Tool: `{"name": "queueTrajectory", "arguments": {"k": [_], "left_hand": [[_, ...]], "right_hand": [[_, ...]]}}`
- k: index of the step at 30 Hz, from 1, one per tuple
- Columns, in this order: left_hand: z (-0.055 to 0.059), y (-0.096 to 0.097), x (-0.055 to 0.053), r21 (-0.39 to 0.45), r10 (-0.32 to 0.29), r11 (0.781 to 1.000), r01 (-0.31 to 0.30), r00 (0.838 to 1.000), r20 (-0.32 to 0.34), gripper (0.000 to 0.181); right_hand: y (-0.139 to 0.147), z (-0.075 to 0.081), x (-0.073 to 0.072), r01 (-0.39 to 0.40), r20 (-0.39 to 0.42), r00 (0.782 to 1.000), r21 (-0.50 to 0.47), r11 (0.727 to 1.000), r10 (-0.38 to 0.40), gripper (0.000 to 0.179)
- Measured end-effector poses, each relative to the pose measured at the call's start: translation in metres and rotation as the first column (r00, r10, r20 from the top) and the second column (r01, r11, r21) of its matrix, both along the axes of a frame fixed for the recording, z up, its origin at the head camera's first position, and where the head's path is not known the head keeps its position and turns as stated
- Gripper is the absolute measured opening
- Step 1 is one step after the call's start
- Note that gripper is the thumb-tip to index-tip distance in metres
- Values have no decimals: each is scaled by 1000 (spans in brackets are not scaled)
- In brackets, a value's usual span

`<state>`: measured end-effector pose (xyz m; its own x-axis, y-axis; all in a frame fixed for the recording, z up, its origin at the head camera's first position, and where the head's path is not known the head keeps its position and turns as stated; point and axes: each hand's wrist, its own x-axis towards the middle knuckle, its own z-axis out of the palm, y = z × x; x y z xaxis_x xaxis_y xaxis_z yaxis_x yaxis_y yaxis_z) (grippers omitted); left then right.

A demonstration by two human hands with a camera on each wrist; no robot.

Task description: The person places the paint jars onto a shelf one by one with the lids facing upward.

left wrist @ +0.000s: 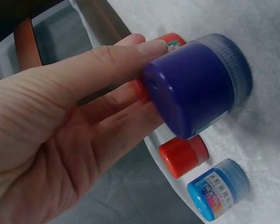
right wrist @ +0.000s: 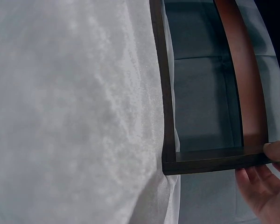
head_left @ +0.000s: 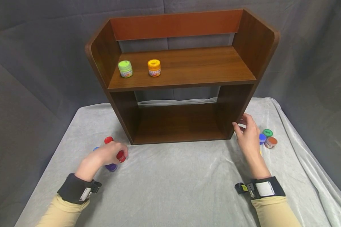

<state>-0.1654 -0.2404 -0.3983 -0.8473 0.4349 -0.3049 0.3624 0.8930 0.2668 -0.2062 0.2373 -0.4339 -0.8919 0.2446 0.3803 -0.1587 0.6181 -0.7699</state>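
Note:
My left hand [head_left: 109, 152] is at the shelf's lower left, its thumb and fingers curled round a red paint jar [head_left: 121, 156]. A purple paint jar [left wrist: 196, 86] stands close by and covers much of that red jar in the left wrist view. A second red jar [left wrist: 183, 156] and a blue jar [left wrist: 218, 190] are on the cloth near this hand. My right hand [head_left: 248, 134] grips the right side panel of a brown wooden shelf [head_left: 182, 82], thumb on one face and fingers on the other, as the right wrist view shows.
On the upper board stand a light green jar [head_left: 126, 69] and an orange-yellow jar [head_left: 154, 68]. Right of the shelf sit a green jar [head_left: 267, 132], a blue jar [head_left: 262, 138] and a brown jar [head_left: 271, 142], with a yellow one mostly hidden. Grey cloth [head_left: 176, 183] covers the table.

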Motion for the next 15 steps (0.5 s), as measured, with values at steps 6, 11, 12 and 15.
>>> {"name": "queueTrajectory", "arguments": {"k": [6,11,12,15], "left_hand": [[-5,-2,-2,24,-11,1000,12,999,-49,31],[-9,-3,-5,91,-43,994,53,992,-117,25],[-10,-3,-5,109,-50,992,64,990,-129,24],[-11,-3,-6,153,-76,983,103,982,-172,24]], "right_hand": [[0,0,0,0,-5,1000,-1,1000,0,40],[0,0,0,2,5,1000,8,1000,-2,41],[0,0,0,3,7,1000,10,1000,-3,41],[0,0,-1,5,6,1000,13,1000,-5,40]]}}
